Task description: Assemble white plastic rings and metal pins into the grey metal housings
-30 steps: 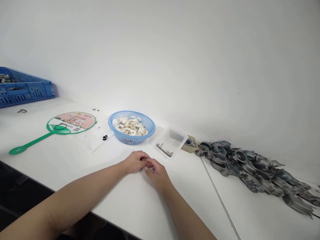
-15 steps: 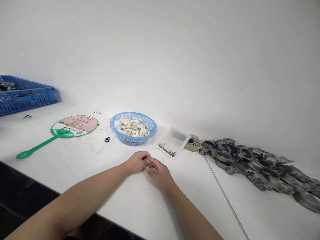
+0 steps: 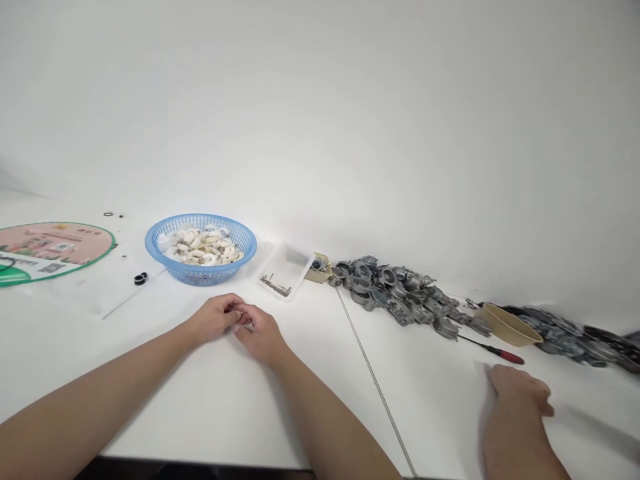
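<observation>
The person's left hand (image 3: pixel 217 318) and right hand (image 3: pixel 260 337) are meeting just above the white surface (image 3: pixel 200 413), with both forearms reaching in from the bottom of the view. Their fingers (image 3: pixel 235 308) are curling in and touching each other at the tips, closed up rather than spread. Whether they are pinching something small between them cannot be told, as nothing shows clearly there.

The nearest things are lying just ahead of the hands. A blue plastic basket (image 3: pixel 200 218) is sitting on the surface, filled with white rings (image 3: pixel 203 247) fitted with small metal parts. To its right, a clear plastic tray (image 3: pixel 295 257) is holding a few small metal pieces (image 3: pixel 275 286). Two small black rings (image 3: pixel 141 279) are lying left of the basket, beside a round paper fan (image 3: pixel 55 252) with a green rim.

Further right, a long heap of grey cast metal fittings (image 3: pixel 385 283) is running along the wall, and a thin metal rod (image 3: pixel 373 380) is lying across the surface. A tan bowl (image 3: pixel 507 325) is resting on the heap, just above a red-handled screwdriver (image 3: pixel 500 353). A co-worker's hand (image 3: pixel 515 400), blurred, is coming in at the lower right, well apart from the person's hands and near the screwdriver, with its fingers (image 3: pixel 520 383) spread and holding nothing visible.
</observation>
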{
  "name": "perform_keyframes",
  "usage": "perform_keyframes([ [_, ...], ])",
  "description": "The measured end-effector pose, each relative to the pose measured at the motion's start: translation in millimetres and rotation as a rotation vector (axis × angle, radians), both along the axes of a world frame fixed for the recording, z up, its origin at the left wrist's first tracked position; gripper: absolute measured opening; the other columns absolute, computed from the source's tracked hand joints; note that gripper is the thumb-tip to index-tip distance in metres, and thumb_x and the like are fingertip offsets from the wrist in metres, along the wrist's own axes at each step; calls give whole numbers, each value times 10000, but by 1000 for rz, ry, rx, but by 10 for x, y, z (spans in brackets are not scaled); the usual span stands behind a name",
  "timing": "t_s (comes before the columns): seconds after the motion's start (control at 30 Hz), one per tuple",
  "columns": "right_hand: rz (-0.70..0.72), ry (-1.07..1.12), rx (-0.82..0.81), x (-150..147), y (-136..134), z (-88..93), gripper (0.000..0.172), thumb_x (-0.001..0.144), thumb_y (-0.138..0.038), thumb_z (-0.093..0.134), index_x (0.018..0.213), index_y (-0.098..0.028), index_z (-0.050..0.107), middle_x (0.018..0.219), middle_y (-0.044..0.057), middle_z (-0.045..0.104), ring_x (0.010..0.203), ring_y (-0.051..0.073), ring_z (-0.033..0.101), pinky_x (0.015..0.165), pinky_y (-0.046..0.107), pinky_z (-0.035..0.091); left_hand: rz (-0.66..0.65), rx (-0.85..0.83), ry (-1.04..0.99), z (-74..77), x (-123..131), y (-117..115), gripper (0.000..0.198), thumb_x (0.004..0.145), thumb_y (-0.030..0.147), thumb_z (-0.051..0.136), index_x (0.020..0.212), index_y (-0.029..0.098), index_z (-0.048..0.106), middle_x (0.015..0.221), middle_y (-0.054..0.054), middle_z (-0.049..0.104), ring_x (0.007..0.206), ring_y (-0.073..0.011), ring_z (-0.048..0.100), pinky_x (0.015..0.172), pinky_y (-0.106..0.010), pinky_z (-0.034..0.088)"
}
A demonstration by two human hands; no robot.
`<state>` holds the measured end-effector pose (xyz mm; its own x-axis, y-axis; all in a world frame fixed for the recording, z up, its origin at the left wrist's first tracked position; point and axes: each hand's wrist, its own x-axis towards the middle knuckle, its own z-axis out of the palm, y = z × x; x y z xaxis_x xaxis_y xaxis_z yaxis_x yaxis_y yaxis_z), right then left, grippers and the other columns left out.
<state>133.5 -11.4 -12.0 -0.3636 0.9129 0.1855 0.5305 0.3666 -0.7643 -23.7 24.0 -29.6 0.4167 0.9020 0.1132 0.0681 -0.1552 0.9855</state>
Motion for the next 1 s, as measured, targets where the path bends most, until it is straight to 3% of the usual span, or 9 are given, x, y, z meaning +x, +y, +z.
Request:
perform_keyframes([
  [0.2,-54,74,-43,5,29,-57,508,775,-259,560,1271,-264,449,921,-6,608,845,141,572,821,304,452,77,9,80,-49,-8,26,161,713,299,531,777,157,571,690,-4,610,635,-144,538,592,-252,399],
  [0.33,-17,85,-12,21,56,-76,287,762,-234,555,1048,-239,582,870,-7,612,792,135,571,764,282,462,116,43,134,-26,-5,15,150,686,296,548,654,150,565,720,-21,602,672,-152,539,617,-263,407],
  [0.5,-56,-14,29,22,53,-40,87,700,-215,607,788,-215,610,856,-1,614,794,149,573,741,284,460,23,-70,16,26,4,-17,211,582,208,618,781,144,589,763,-38,651,742,-188,598,665,-279,446],
  [0.63,3,42,9,13,25,-18,290,728,-201,573,1011,-257,604,1009,5,618,904,153,579,786,285,468,30,-37,16,13,-2,-14,175,650,225,569,802,144,600,798,-45,668,763,-185,606,688,-283,451],
  [0.77,-9,41,4,20,13,-30,282,725,-218,589,1006,-241,610,992,17,622,891,164,586,789,303,474,39,-28,41,-5,-9,-6,178,663,239,582,814,147,604,802,-46,675,758,-188,611,678,-283,453],
  [1.0,37,116,5,32,32,-36,414,723,-205,596,1134,-234,562,1029,27,624,919,165,581,827,315,476,5,-26,-10,-16,-8,12,187,699,250,569,853,148,596,866,-69,686,831,-208,628,747,-311,463],
])
